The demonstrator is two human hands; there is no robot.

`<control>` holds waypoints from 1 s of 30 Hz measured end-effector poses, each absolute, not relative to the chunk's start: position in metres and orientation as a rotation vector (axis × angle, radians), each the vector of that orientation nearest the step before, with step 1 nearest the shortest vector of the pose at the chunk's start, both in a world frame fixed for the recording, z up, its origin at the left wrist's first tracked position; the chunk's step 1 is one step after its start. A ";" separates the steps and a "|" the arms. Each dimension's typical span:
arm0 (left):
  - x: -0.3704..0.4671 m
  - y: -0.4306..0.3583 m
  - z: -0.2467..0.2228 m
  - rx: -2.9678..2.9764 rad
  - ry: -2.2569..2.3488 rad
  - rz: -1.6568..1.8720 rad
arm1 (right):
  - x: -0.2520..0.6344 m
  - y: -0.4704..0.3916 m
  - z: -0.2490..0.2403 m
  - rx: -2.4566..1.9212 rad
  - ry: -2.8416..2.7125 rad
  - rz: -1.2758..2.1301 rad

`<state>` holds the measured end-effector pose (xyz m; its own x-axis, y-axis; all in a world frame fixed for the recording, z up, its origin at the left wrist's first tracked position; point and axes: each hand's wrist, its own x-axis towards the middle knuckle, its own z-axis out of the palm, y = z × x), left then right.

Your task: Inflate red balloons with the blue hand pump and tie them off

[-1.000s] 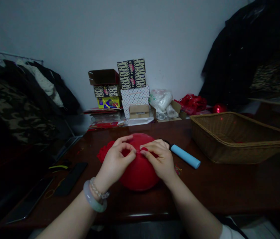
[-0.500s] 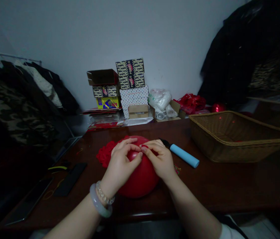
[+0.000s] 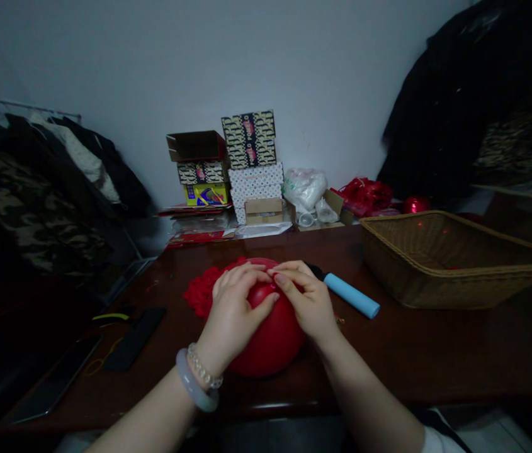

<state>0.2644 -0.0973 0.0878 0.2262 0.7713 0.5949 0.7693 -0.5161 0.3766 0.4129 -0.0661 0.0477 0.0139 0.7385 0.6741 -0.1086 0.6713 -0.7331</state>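
A round, inflated red balloon rests on the dark wooden table near its front edge. My left hand lies over the balloon's upper left side, fingers curled together and thumb reaching toward its top. From the other side, my right hand pinches the balloon's neck between thumb and fingers. The two hands' fingertips nearly meet there, and they partly hide the neck. Behind my left hand lies a bunched red ruffled piece. A light-blue cylinder with a black end lies just right of my right hand.
A wicker basket stands on the table's right. Stacked boxes, a plastic bag and a red bundle line the wall. At left lie a black flat object, a tablet-like slab and a yellow-handled tool.
My left hand has shifted slightly right, and its fingers now lie closer over the balloon's top. My right fingers have moved a little at the neck. The balloon stays in place.
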 end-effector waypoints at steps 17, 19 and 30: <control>0.261 -0.101 0.090 2.476 1.539 1.199 | 0.414 -0.071 0.051 -0.713 -1.651 0.482; 0.258 -0.102 0.090 2.456 1.561 1.214 | 0.414 -0.074 0.052 -0.721 -1.694 0.449; 0.226 -0.084 0.078 1.139 1.275 1.818 | 0.420 -0.079 0.060 -0.822 -1.850 0.203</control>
